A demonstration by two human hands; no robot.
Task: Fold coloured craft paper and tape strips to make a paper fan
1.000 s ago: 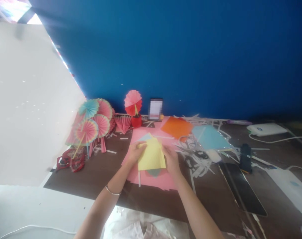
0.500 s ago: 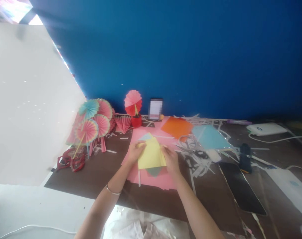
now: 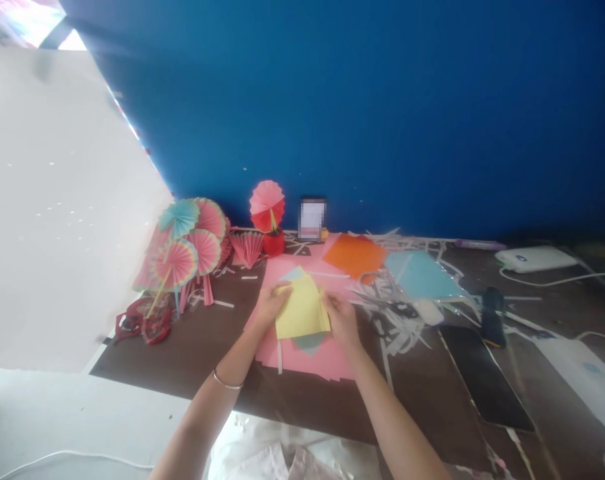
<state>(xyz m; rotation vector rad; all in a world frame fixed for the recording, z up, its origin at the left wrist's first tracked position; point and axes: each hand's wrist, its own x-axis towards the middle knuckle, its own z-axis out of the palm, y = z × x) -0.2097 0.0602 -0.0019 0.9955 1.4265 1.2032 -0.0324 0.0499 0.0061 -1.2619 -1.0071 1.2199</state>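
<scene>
A sheet of yellow paper point(image 3: 302, 310) is held between my two hands, above pink paper point(image 3: 327, 363) spread on the dark table. My left hand point(image 3: 274, 303) pinches its left edge, the thumb lying over the top. At the right edge, my right hand point(image 3: 340, 317) grips the sheet with bent fingers. A fold seems to run along that right side, though blur hides its detail. Pale blue-grey paper point(image 3: 308, 343) shows beneath the yellow sheet, at its lower edge and upper left.
Pleated paper fans point(image 3: 175, 263) cluster at the left, near a red pot point(image 3: 273, 243) holding a pink fan. Orange paper point(image 3: 355, 255), light blue paper point(image 3: 422, 275) and white paper strips point(image 3: 400, 340) lie to the right. Beyond them are a phone point(image 3: 485, 377) and a white device point(image 3: 535, 259).
The yellow sheet's right edge has shifted slightly inward, and its lower right corner looks narrower. Both hands keep nearly the same place and grip.
</scene>
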